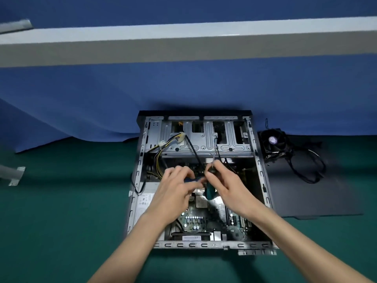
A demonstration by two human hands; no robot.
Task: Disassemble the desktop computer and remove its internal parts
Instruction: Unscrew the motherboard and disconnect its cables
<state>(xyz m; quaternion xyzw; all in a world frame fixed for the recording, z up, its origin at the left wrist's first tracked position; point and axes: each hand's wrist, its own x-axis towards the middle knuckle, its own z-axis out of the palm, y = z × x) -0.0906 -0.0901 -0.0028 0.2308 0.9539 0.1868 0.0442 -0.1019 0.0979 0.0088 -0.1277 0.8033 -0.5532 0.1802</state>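
We saw the case (183,245) lying open on its side on the green surface (61,201), just in front of a blue cloth (183,84). Inside, the motherboard (195,219) filled the near half. The drive cage (204,139) spanned the far end, and a power supply (143,203) sat against the left wall. Yellow and black wires (163,152) ran from the left side up onto the cage.

Both hands were close together over the middle of the case. The right hand (226,184) was wrapped round a screwdriver (209,190) with a teal and black handle. Its shaft pointed away from the person, toward the cage, and we could not make out where the tip sat. The left hand (175,186) had its fingers bent, with the tips right beside the handle and over something blue. We could not tell whether it gripped anything.

To the right of the case lay a black panel (306,193), flat on the surface. A cooler fan (273,144) rested on its far corner, with thin black cables (310,170) looping out from it across the panel. A grey metal bracket (12,174) lay well apart at the left edge.
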